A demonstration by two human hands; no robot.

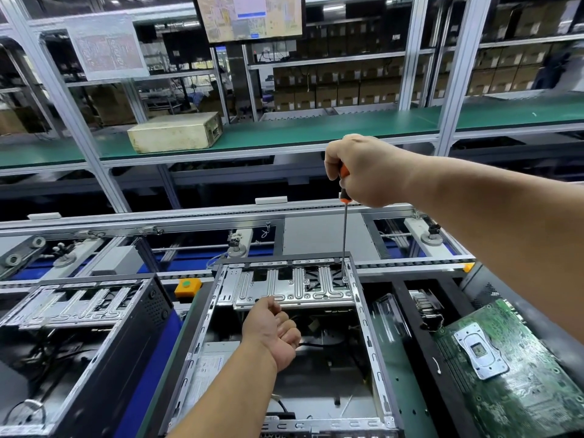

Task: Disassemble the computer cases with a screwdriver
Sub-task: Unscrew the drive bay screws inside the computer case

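Directly below right hand (363,170): screwdriver (345,229), fist-gripped at its orange handle, shaft near vertical, tip on a screw (345,279) at the bracket's (284,289) far right corner. Left hand (271,330), nearer the bracket's front edge, fingers curled at that edge; grip uncertain. Case (368,327) open beneath.

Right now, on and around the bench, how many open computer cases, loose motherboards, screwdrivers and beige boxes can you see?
Open computer cases: 2, middle case and left case
Loose motherboards: 1
Screwdrivers: 1
Beige boxes: 1
Total: 5
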